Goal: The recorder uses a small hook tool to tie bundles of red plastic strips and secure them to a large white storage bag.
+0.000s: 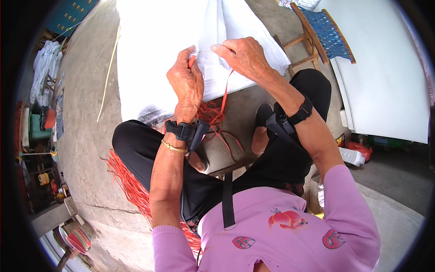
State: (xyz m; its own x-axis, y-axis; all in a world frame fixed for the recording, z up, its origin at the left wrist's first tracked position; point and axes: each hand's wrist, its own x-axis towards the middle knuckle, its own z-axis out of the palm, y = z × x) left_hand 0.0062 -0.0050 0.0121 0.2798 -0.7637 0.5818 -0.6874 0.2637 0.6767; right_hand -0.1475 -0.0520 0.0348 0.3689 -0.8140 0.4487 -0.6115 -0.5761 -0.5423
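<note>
A large white sheet [154, 59], folded in layers, spreads out in front of my knees. My left hand [186, 81] is closed over its near part, with a short piece of red strip [191, 61] poking up between thumb and fingers. To its right, my right hand [247, 56] is curled with thumb and forefinger together. A long red strip [225, 88] runs from beneath this hand to a tangle of red strips [211, 113] below the sheet's edge. Between the two hands there seems to be a thin pale line, too fine to identify. My fingers partly hide what they grip.
A thick bundle of red strips [131, 183] lies beside my left leg. At the far right stands a wooden stool with a blue woven seat [331, 34], next to a big white panel [385, 86]. A long thin yellowish stick [108, 75] lies on the concrete floor at left.
</note>
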